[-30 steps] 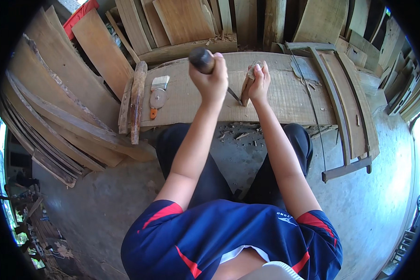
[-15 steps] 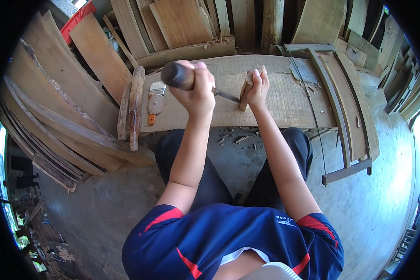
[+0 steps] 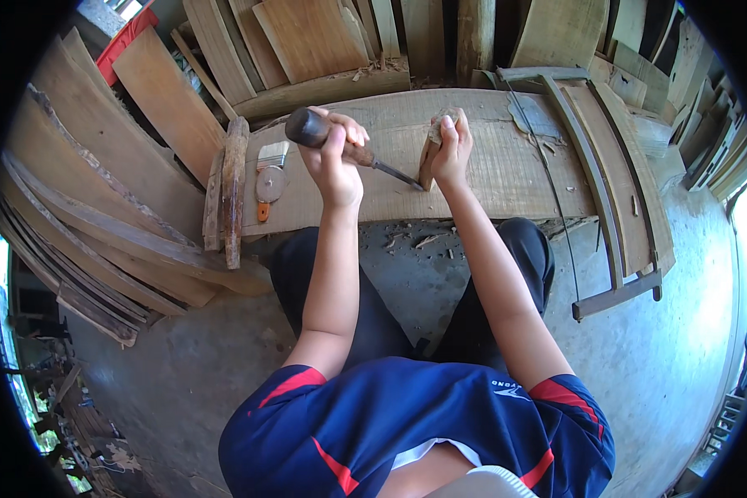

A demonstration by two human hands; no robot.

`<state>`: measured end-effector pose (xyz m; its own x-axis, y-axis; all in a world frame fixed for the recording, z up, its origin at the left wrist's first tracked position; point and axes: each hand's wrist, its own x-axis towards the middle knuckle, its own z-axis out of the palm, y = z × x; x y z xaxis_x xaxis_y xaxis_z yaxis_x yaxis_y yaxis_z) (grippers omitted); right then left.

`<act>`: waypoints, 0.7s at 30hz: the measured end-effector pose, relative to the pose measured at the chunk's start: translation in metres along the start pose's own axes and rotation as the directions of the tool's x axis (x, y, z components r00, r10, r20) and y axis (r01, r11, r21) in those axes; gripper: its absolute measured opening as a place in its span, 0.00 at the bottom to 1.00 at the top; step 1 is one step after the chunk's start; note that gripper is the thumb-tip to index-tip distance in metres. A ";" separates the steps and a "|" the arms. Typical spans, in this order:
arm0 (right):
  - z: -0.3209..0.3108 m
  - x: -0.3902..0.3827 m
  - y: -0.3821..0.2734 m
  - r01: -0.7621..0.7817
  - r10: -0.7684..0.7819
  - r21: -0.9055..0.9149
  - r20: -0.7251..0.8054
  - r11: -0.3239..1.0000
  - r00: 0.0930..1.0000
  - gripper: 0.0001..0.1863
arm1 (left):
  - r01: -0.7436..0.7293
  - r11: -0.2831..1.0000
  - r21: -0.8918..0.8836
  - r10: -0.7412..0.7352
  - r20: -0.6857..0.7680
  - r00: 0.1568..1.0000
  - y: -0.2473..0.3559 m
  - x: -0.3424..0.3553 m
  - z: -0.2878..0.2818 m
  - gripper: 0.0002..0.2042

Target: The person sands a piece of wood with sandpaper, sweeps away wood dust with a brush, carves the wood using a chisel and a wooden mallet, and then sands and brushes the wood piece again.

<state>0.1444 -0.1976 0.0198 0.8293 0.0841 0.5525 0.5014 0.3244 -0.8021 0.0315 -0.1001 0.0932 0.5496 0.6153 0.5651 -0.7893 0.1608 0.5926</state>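
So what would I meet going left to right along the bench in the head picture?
Rough brown wooden pole, white-bristled flat brush, left hand holding a dark-handled metal tool, right hand holding a small brown wooden block, big wooden frame saw.

tool shaft [image 3: 397, 172] blocks between hands [image 3: 450, 158]; bench [image 3: 498, 170] opens toward frame saw [image 3: 618, 297].

Small white lettering [image 3: 505, 384], upside down in this view, stands just beside a white emblem [image 3: 512, 394] on the dark blue shirt [image 3: 407, 407], both near the shirt's right sleeve [image 3: 566, 400].
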 end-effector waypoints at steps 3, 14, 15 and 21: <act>0.002 0.000 0.002 0.021 -0.020 0.049 -0.014 0.999 1.000 0.14 | 0.016 0.988 0.151 -0.050 0.226 0.973 0.005 -0.001 -0.001 0.15; 0.006 -0.003 0.000 0.019 -0.020 -0.020 -0.058 1.000 0.998 0.14 | 0.018 0.922 0.387 -0.018 -0.004 1.000 -0.010 0.002 0.018 0.07; 0.006 -0.003 0.000 0.005 -0.007 -0.023 -0.061 1.000 0.998 0.15 | -0.028 0.955 0.296 0.045 -0.051 0.998 -0.017 0.006 0.026 0.08; 0.004 -0.005 0.001 0.036 -0.040 -0.053 -0.071 0.998 0.997 0.14 | -0.134 0.950 0.281 0.191 -0.190 0.963 0.005 0.022 0.032 0.12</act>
<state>0.1400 -0.1939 0.0176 0.8239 0.0040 0.5667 0.5436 0.2768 -0.7924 0.0484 -0.1111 0.1269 0.3262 0.7698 0.5486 -0.7466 -0.1462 0.6490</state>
